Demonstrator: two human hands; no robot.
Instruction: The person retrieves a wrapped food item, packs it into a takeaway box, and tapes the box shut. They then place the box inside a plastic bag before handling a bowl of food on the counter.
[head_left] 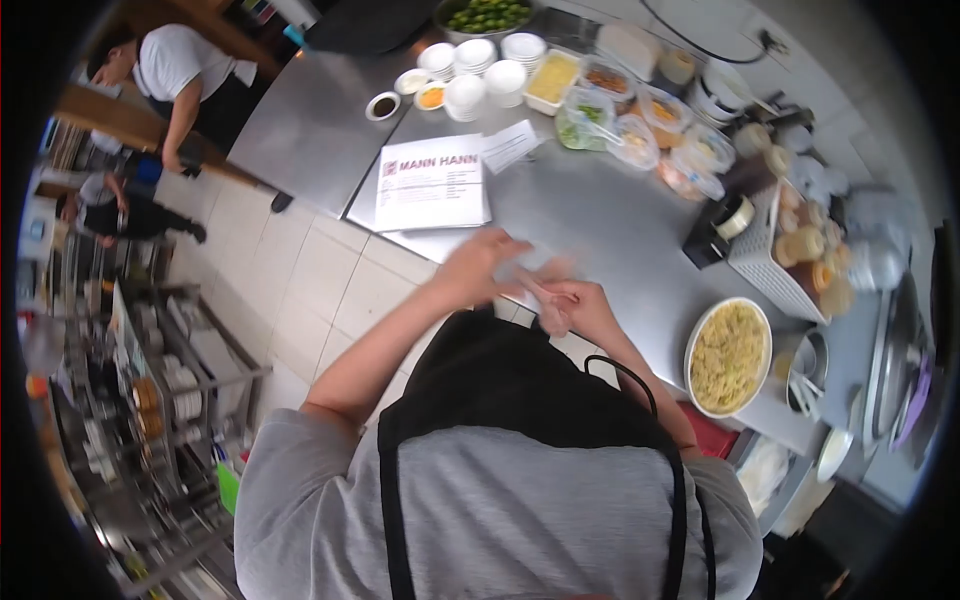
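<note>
In front of my apron, at the table's near edge, both hands are raised close together around a piece of thin clear plastic [552, 318], blurred by motion; whether it is a bag or a glove I cannot tell. My right hand [585, 306] pinches it with closed fingers, and part of it hangs below them. My left hand [478, 268] has bent fingers at the plastic's other side, partly smeared. Just beyond the left hand lies a stack of printed paper sheets [432, 205] headed MANN HANN, with a smaller printed slip [510, 147] beside it.
White bowls [465, 97] are stacked at the back near a dark sauce dish [382, 106]. Bagged and boxed foods [590, 118] line the wall. To the right stand a tape dispenser [715, 232], a bottle basket [765, 250] and a noodle bowl [728, 357]. A co-worker [185, 80] stands at left.
</note>
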